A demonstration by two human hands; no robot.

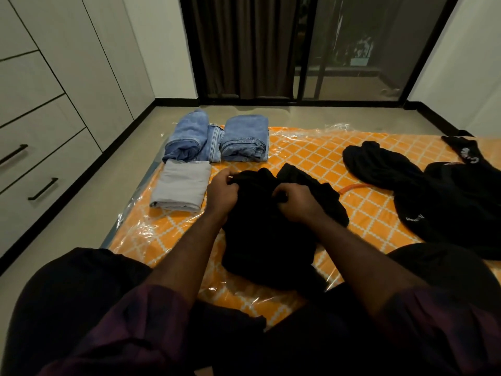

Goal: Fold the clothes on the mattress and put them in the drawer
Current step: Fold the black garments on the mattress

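A black garment point(268, 240) lies bunched on the orange patterned mattress point(360, 204) right in front of me. My left hand point(222, 192) grips its upper left edge, and my right hand point(294, 202) pinches the fabric near its top middle. Two folded blue jeans point(189, 137) point(245, 138) sit side by side at the far left of the mattress. A folded grey garment point(181, 185) lies just in front of them. More loose black clothes point(433, 191) with white lettering are spread over the right side.
White drawers with black handles point(43, 189) line the left wall, all closed. A strip of floor point(89, 213) runs between them and the mattress. Clear plastic wrap covers the mattress. Dark curtains and a glass sliding door point(349, 50) stand at the back. My knees frame the bottom.
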